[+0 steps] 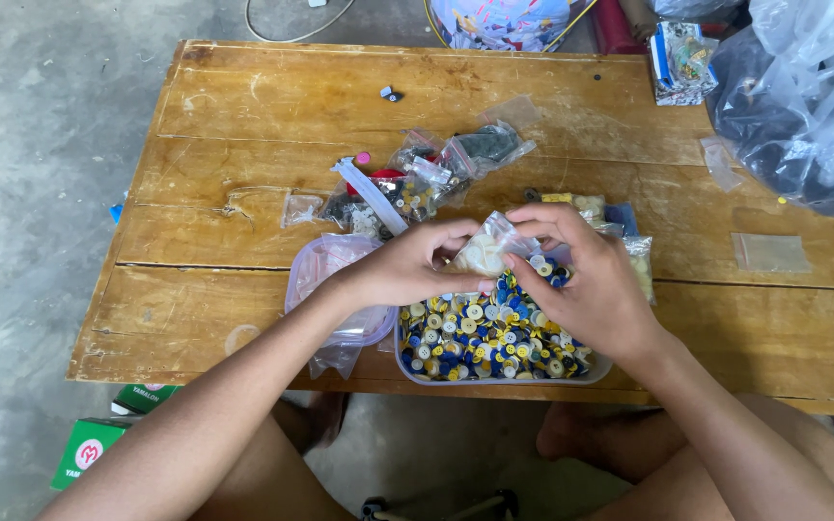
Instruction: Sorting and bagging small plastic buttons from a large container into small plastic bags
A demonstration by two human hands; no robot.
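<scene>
Both my hands hold one small clear plastic bag (pixel 487 249) filled with pale cream pieces, just above a clear tray (pixel 407 364) heaped with several small blue, yellow and white round parts (pixel 483 333). My left hand (pixel 407 268) pinches the bag's left side. My right hand (pixel 591 280) grips its top right edge, fingers curled over it. The tray sits at the near edge of a worn wooden table (pixel 243 125).
Several small zip bags of dark parts (pixel 417 178) lie behind the tray; a clear lidded container (pixel 325 265) sits at its left. Empty bags (pixel 770 252) lie at right, large plastic sacks (pixel 803 96) at far right. Green boxes (pixel 89 449) rest on the floor.
</scene>
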